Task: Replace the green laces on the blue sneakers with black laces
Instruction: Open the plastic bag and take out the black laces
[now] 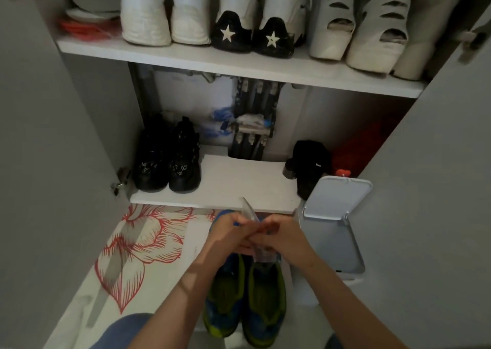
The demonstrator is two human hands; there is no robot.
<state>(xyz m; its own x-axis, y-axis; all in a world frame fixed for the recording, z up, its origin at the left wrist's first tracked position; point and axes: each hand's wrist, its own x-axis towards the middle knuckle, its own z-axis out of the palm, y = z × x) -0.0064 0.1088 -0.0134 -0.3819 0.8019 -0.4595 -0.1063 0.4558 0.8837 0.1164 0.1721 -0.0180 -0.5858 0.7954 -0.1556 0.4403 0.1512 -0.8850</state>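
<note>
Two blue sneakers with green lining stand side by side on the floor, the left one [225, 295] and the right one [267, 303], toes pointing away from me. Above their toes my left hand [228, 233] and my right hand [281, 235] meet and both pinch a small clear plastic packet [249, 211]. Its top corner sticks up between my fingers and its lower part hangs down over the right sneaker. What the packet holds is hard to make out. No laces show on the sneakers.
An open shoe cupboard faces me: black shoes [167, 160] on the low shelf [239, 186], white shoes [186, 11] on the upper shelf. A white bin [334, 223] with raised lid stands right of my hands. A red-flowered mat [132, 247] lies on the left.
</note>
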